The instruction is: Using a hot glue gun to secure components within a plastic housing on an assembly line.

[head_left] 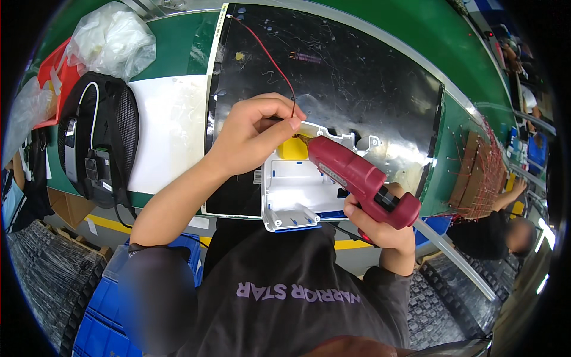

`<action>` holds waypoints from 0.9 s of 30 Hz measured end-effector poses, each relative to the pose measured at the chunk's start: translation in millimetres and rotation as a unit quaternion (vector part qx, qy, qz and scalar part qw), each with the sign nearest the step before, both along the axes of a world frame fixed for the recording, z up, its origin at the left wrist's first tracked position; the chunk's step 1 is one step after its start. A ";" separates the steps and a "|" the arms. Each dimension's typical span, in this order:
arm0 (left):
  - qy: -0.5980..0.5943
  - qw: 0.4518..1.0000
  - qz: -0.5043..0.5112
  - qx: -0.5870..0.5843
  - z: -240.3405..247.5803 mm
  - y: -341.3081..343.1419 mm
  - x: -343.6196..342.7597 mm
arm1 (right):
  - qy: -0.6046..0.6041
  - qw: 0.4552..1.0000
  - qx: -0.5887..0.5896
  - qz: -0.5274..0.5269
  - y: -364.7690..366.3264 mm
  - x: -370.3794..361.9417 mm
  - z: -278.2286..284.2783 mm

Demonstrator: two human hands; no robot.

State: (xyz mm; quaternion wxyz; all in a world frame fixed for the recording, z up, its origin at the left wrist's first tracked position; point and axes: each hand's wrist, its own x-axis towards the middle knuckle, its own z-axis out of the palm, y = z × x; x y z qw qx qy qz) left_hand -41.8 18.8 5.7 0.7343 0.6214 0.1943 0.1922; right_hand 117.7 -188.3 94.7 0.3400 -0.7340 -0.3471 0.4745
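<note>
My right hand (370,225) grips a dark red glue gun (357,178), its nozzle pointing at a yellow part (293,149) inside a white plastic housing (297,190) lying open at the bench's near edge. My left hand (256,134) hovers over the housing's top left corner and pinches a thin wire between thumb and forefinger. That wire runs on as a red wire (264,53) across the black mat (357,83) toward the bench's far side. A clear glue stick (452,253) trails from the back of the gun.
A black fan (101,143) lies on the bench at the left, beside a red bin (56,77) and clear plastic bags (113,38). Blue crates (101,315) stand below on the left. Another person (505,223) works at the right, next to a wire-wrapped board (479,175).
</note>
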 end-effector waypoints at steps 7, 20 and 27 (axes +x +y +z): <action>-0.007 1.000 0.002 0.007 -1.5 0.2 0.1 | 0.005 1.000 0.011 -0.012 1.1 -2.8 1.7; 0.012 1.000 -0.008 0.009 4.1 -0.4 0.2 | 0.050 0.997 0.039 -0.050 -7.2 -5.6 6.2; -0.026 0.999 -0.013 -0.015 1.2 -0.5 -0.4 | 0.058 0.991 0.075 -0.098 -15.8 -15.1 7.2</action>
